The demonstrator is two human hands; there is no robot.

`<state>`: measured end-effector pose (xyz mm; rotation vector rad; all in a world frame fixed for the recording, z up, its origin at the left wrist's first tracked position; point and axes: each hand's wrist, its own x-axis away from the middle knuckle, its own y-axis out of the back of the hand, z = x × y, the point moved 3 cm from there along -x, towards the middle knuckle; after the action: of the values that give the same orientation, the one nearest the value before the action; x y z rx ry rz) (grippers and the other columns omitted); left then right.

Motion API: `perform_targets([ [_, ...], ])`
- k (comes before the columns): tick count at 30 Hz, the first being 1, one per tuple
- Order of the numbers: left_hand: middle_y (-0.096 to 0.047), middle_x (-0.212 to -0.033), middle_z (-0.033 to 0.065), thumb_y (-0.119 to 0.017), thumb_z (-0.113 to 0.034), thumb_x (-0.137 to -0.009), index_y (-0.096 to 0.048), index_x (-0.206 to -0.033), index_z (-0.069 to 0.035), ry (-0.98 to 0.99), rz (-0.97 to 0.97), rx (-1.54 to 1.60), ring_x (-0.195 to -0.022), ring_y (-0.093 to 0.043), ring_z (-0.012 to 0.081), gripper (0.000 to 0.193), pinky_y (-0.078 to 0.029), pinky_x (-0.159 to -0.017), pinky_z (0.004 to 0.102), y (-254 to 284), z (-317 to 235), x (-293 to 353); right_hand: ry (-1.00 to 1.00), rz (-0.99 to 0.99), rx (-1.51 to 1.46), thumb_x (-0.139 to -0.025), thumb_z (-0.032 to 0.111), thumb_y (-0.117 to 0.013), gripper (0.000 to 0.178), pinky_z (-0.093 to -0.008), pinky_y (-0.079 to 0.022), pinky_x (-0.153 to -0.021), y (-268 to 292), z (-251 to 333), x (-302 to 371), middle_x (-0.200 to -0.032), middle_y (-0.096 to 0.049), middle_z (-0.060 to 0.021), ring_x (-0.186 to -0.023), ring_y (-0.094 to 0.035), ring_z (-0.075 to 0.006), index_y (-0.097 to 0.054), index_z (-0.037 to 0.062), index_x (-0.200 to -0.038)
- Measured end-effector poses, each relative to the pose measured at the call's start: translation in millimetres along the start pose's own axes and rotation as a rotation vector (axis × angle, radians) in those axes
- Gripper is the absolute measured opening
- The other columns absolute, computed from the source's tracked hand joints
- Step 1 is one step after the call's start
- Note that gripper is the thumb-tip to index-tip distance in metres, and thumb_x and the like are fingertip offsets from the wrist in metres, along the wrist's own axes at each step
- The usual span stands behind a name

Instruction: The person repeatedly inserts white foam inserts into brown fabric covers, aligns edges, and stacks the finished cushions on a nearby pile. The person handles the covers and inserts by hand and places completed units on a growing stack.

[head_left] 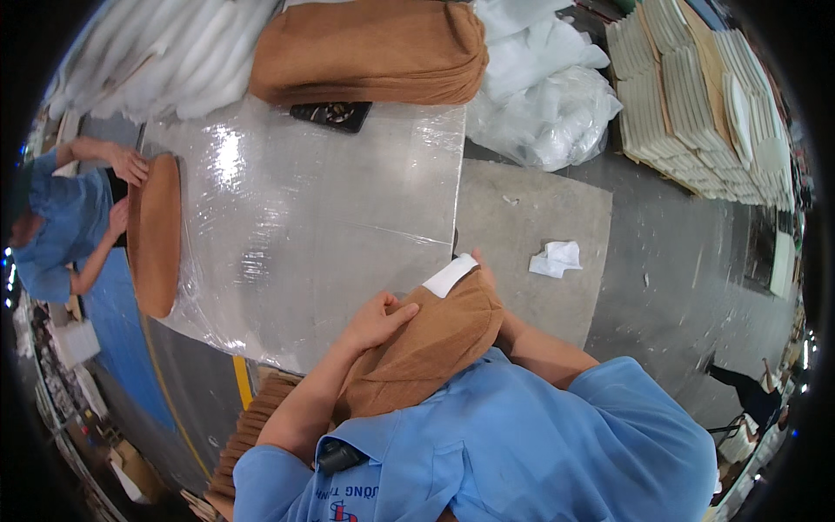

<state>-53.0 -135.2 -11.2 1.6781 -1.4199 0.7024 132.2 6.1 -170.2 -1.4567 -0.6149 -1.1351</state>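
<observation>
Close against my chest is a brown fabric cover (435, 335), with a white piece (450, 276) showing at its far end; whether that is a label or filling I cannot tell. My left hand (380, 322) grips the cover's left edge, thumb on top and fingers curled in. At the far right corner my right hand (487, 274) holds the cover beside the white piece, most of its fingers hidden behind the cloth. Both hands are near the front right corner of a plastic-wrapped table (322, 209).
Across the table lie a pile of brown covers (370, 52), a dark phone (333, 115) and white padding (165, 52). At left, a co-worker (70, 213) handles a long brown cushion (156, 237). Bagged white material (548, 113), stacked pale panels (687, 96) and white scrap (555, 259) are at right.
</observation>
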Motion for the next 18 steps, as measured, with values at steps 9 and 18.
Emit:
perform_targets([
  [9, -0.066, -0.078, 0.0205, -0.061, -0.038, -0.104, -0.066, -0.094, -0.006, -0.322, -0.535, -0.210, -0.072, -0.065, 0.0425, 0.034, -0.050, -0.065, 0.0462, -6.1, -15.5, -11.7, -0.245, 0.249, -0.104, -0.103, 0.063, -0.050, 0.062, -0.0594, -0.052, -0.099, -13.1, 22.2, 25.4, -0.112, -0.075, -0.0186, -0.103, -0.070, -0.0451, -0.069, 0.0055, -0.114],
  [18, -0.069, -0.081, 0.0199, -0.063, -0.043, -0.103, -0.066, -0.092, -0.006, -0.246, -0.358, -0.163, -0.078, -0.066, 0.0444, 0.038, -0.050, -0.067, 0.0505, 9.9, 30.0, 18.8, -0.451, 0.382, 0.075, -0.102, 0.064, -0.051, 0.062, -0.0572, -0.052, -0.101, -16.6, 28.7, 62.8, -0.117, -0.074, -0.0193, -0.106, -0.069, -0.0438, -0.069, 0.0069, -0.118],
])
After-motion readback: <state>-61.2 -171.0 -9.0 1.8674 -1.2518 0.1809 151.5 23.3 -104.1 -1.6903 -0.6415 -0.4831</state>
